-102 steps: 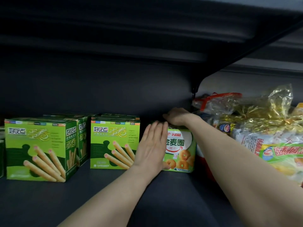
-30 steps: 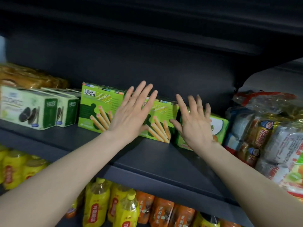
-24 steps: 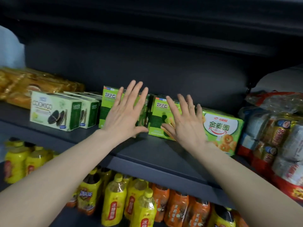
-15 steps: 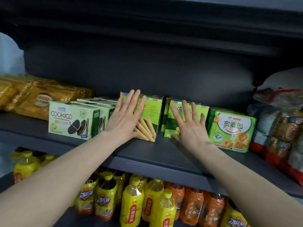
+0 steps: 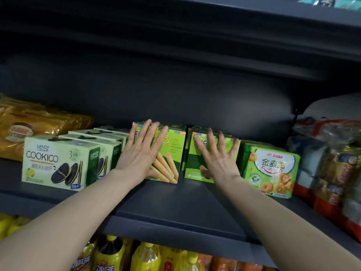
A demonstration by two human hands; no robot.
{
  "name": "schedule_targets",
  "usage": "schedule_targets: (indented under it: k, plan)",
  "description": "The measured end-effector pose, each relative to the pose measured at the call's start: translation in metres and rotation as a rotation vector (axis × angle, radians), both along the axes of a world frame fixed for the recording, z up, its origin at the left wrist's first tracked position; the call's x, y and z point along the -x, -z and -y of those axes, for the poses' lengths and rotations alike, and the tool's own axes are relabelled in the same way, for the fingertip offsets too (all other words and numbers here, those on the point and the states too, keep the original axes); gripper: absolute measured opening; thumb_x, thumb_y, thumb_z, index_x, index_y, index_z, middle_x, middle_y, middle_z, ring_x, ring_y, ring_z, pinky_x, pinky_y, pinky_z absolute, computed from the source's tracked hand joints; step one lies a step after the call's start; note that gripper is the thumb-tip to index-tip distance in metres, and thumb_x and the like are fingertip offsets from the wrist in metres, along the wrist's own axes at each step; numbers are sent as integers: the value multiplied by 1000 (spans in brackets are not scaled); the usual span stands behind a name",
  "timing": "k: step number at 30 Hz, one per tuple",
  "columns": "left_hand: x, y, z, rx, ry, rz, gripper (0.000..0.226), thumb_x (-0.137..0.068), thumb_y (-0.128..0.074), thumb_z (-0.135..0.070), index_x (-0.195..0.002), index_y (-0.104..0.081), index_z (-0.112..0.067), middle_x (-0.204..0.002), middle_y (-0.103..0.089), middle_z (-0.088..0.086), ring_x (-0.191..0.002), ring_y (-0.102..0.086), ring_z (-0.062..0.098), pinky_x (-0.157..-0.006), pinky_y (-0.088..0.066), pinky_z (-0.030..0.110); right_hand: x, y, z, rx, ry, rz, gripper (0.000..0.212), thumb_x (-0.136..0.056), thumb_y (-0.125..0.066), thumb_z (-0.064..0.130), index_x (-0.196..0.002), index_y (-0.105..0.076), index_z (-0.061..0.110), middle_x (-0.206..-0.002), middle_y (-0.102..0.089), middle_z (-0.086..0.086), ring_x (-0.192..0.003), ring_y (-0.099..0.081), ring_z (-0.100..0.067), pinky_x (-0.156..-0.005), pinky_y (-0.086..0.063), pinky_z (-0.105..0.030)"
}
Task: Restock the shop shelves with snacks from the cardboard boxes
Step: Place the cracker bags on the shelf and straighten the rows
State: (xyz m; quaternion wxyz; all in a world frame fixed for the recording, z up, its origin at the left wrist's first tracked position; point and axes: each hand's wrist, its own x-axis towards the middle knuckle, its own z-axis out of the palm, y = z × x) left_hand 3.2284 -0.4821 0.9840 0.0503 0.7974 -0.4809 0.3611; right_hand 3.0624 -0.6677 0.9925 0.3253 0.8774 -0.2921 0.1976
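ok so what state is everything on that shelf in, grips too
left stick box: upright, palm on its front
right stick box: upright, palm on its front
left grip: open, flat on left stick box
right grip: open, flat on right stick box
cookico box: upright, no grip on it
ring biscuit box: upright, no grip on it

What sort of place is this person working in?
Probably a shop, such as a grocery or convenience store. A dark metal shelf holds rows of identical cookie boxes facing outward, bagged snacks sit at the right, and many drink bottles line the level below.
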Motion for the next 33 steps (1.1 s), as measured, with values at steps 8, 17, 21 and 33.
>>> schedule_targets:
  k: [8, 17, 21, 33]
  plan:
    - [29, -60, 16, 133, 135, 55, 119, -63, -17, -92, -141, -45, -6, -151, -35, 14, -150, -11, 30, -122, -5, 50, 30, -51, 13, -47, -151, 384, 100, -82, -46, 78, -157, -19, 18, -147, -42, -20, -123, -50, -40, -95, -44, -49]
    - [43, -98, 89, -374, -42, -185, 103, -74, -23, -91, -136, -57, -16, -163, -14, 5, -150, 16, 26, -119, 10, 54, 32, -73, 49, -430, 21, 64, 105, -71, -41, 90, -150, -26, 22, -136, -56, -16, -126, -51, -35, -104, -42, -45]
    - [48, -110, 96, -489, -94, -291, 105, -73, -31, -92, -139, -53, -14, -164, -12, 4, -150, 16, 26, -117, 11, 57, 32, -70, 56, -438, -3, 75, 98, -75, -45, 86, -150, -27, 26, -148, -46, -10, -137, -40, -33, -109, -35, -47]
    - [37, -113, 102, -387, 86, -435, 82, -93, -60, -42, -156, -15, -14, -163, -15, 6, -151, -2, 14, -121, 8, 47, 36, -78, 47, -517, -126, 144, 71, -79, -65, 64, -121, -50, 9, -115, -65, -12, -108, -62, -33, -90, -49, -38]
